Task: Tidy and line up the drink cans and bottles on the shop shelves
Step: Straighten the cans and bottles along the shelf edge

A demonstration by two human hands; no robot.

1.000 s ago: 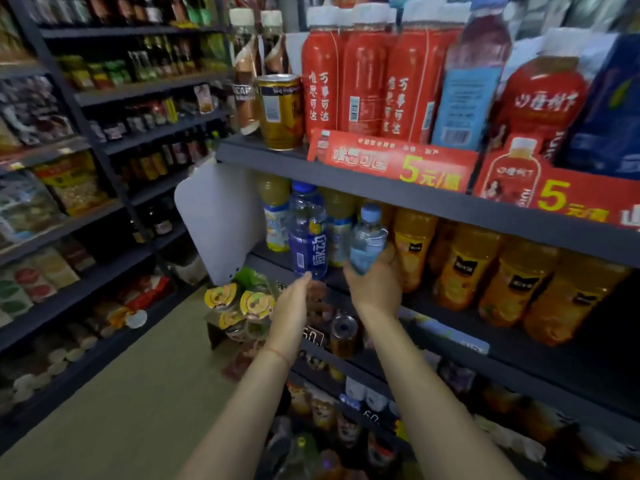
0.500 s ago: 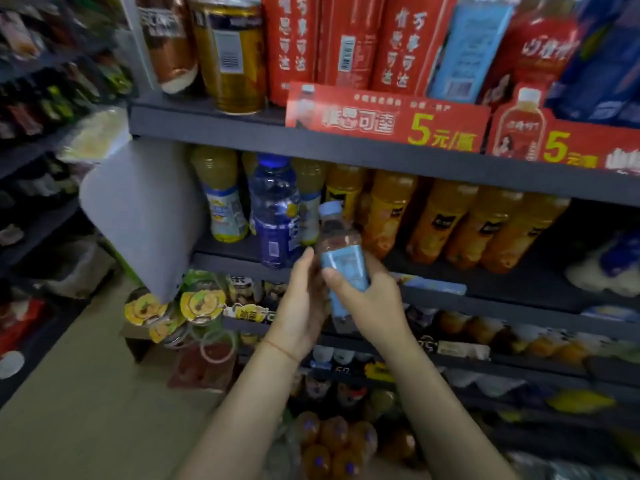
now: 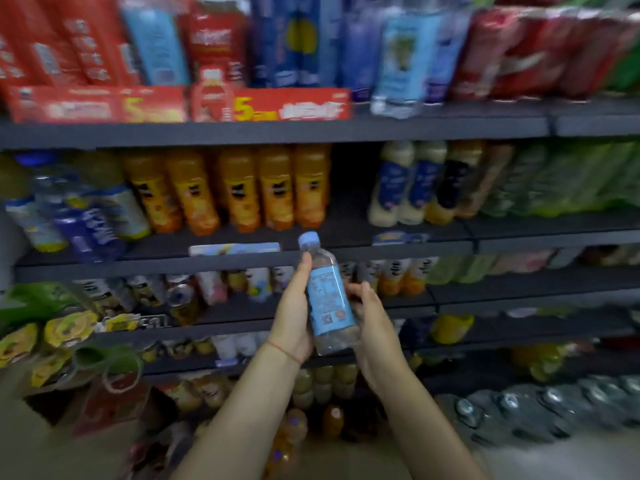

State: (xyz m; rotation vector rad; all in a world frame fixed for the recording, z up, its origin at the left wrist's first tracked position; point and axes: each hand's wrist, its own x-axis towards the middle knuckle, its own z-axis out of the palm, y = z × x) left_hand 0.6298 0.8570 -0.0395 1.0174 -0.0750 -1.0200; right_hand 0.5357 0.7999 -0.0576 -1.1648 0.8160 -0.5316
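Note:
A small clear bottle (image 3: 327,296) with a light blue cap and blue label is held upright in front of the shelves, slightly tilted. My left hand (image 3: 292,317) grips its left side, thumb up along the neck. My right hand (image 3: 372,327) cups its right side and back, fingers curled round the label. Behind it the middle shelf (image 3: 346,251) carries a row of orange juice bottles (image 3: 239,192), then an empty gap to the right of them at the shelf's middle, then pale bottles with blue labels (image 3: 405,185).
Blue-labelled bottles (image 3: 83,216) stand at the middle shelf's left end. The top shelf holds red bottles (image 3: 65,39), tall blue bottles (image 3: 405,53) and red price tags (image 3: 287,105). Lower shelves carry small cans and bottles (image 3: 183,299); packs of water (image 3: 540,410) lie at bottom right.
The bottle has come off the middle shelf into both hands. The view has swung right along the shelves, and the hands with the bottle now sit before the gap beside the orange bottles.

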